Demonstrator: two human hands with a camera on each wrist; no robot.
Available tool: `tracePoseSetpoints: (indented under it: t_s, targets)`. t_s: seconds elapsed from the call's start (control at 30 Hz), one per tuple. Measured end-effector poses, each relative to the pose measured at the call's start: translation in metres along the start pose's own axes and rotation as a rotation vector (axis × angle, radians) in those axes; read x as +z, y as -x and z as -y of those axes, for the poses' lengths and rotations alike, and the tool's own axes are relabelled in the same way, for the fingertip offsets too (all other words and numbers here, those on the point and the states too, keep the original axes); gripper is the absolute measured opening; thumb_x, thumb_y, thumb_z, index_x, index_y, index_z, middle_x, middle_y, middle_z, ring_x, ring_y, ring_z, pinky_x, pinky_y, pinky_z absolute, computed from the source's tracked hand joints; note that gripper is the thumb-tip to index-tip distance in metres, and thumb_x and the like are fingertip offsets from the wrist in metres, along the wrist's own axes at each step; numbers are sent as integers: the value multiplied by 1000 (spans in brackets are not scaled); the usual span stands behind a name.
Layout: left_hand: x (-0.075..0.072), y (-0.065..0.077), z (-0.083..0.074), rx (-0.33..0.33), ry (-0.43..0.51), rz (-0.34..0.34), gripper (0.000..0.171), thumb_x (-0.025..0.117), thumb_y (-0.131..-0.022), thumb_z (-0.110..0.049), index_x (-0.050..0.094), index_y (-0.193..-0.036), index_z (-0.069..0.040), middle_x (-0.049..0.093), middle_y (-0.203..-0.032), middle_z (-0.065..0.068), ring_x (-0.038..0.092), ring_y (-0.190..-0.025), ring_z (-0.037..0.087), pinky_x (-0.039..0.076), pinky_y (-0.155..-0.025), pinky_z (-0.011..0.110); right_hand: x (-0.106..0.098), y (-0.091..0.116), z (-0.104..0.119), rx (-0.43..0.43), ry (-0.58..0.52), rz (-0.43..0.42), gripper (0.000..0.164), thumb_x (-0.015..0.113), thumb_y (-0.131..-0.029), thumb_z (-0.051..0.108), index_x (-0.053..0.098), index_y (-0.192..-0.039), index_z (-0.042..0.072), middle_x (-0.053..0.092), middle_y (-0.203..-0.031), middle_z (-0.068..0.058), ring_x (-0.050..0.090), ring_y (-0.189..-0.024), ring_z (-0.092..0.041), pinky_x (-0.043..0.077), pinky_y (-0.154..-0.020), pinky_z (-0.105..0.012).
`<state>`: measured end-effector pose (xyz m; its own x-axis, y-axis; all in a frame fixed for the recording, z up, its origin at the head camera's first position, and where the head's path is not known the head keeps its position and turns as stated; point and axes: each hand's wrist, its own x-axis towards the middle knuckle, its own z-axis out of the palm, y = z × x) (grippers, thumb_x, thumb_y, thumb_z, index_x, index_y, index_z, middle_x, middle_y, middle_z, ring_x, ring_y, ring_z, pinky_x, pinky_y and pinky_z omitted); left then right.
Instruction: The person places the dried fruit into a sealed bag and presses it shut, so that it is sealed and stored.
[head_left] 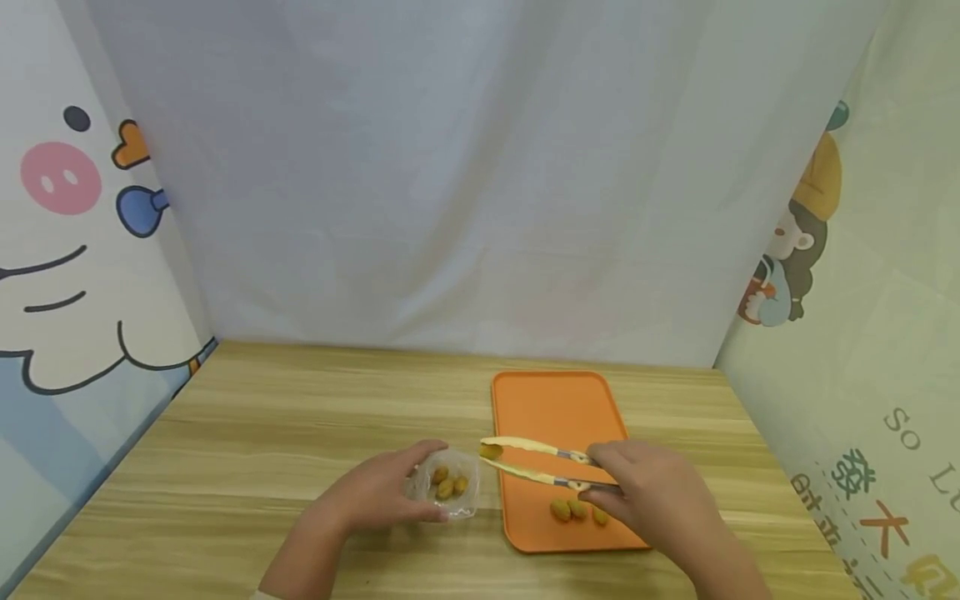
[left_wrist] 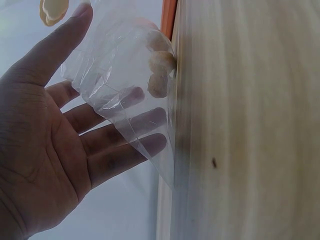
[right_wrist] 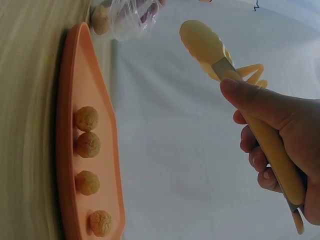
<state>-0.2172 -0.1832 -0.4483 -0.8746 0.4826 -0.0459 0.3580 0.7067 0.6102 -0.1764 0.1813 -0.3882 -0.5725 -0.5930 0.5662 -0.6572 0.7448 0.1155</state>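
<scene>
My right hand (head_left: 660,496) grips yellow-tipped tongs (head_left: 528,445). One small round brown ball (head_left: 491,451) sits between the tong tips, just right of the bag's mouth. My left hand (head_left: 386,487) holds a clear plastic bag (head_left: 467,504) on the table, thumb at one side and fingers at the other. Inside the bag lie several brown balls (left_wrist: 161,62). The left wrist view shows the fingers (left_wrist: 145,125) through the clear film. More cracked-surface balls (right_wrist: 87,144) lie in a row on the orange tray (head_left: 555,400), below the tongs.
The wooden table (head_left: 337,400) has the tray on its right half, with a raised rim. A pale grey curtain (head_left: 487,183) hangs behind the table. Cartoon-printed cloths hang at left and right. A small dark speck (left_wrist: 214,163) marks the wood near the bag.
</scene>
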Motion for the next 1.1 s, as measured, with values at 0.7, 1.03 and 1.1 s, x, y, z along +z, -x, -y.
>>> tracePoseSetpoints:
  t_s: [0.7,1.03,1.1]
  targets:
    - [-2,1,-2,11,-1,5,94,74,-69,-71,41,-147,-31,63,-114,-7,58,-96,12,49,-86,44,25,-6,22,-80,-52,41,44,86,-65,42,61,-93,21,56,-76,17,40,-62,1,37,-52,-12]
    - [-2,2,-4,10,-8,-3,94,74,-68,-71,42,-147,-31,64,-114,-6,58,-95,12,49,-85,43,30,-6,25,-85,-24,44,46,88,-64,42,61,-95,21,58,-76,16,43,-62,-1,40,-53,-15]
    - [-2,2,-4,14,-11,-6,94,74,-68,-71,42,-147,-30,63,-114,-6,58,-95,12,49,-84,43,31,-6,26,-85,-19,47,46,87,-64,43,62,-96,21,57,-76,16,43,-62,-1,40,-53,-16]
